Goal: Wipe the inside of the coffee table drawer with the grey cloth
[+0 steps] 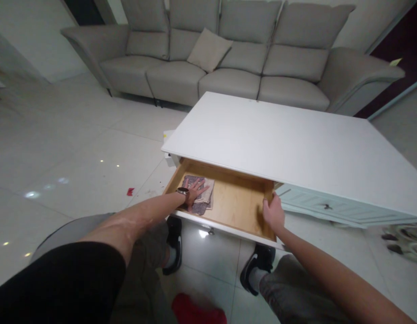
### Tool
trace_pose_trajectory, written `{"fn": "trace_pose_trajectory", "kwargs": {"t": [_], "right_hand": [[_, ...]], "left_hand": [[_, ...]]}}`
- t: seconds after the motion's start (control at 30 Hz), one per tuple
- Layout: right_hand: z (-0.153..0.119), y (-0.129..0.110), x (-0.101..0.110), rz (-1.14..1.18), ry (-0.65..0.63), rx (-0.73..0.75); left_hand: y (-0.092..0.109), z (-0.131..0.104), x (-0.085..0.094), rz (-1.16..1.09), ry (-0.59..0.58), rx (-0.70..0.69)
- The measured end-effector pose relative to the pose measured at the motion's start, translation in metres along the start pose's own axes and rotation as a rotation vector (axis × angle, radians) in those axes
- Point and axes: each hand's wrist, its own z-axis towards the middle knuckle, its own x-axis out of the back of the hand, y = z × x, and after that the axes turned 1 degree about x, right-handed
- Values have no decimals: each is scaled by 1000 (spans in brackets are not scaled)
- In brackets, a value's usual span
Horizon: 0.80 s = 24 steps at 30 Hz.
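Observation:
A wooden drawer [233,204] stands pulled out from the white coffee table [282,139]. Inside it, on the left, lie folded cloths [199,208], one dark and patterned, another pale beige. My left hand [193,192], with a watch at the wrist, rests on the cloths with its fingers spread. On the drawer's right side wall, my right hand [274,213] is closed around the top edge, fingers partly hidden on the far side. The drawer's bottom is bare wood to the right of the cloths.
A grey sofa [235,83] with a beige cushion [209,49] stands behind the table. A second drawer front [329,207] is closed at the right. A red scrap [130,191] lies on the tiled floor, and a red object [196,310] is below, between my feet.

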Motion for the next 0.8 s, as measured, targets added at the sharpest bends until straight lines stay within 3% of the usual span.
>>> {"fn": "trace_pose_trajectory", "kwargs": {"t": [0.07,0.17,0.8], "right_hand": [[0,0,0,-14,1,3],[-1,0,1,-52,-5,13],[-32,3,4,-160,-42,2]], "left_hand": [[-20,-10,-5,8,12,35],[-29,-17,-9,15,55,42],[-17,-34,-30,18,86,16]]}}
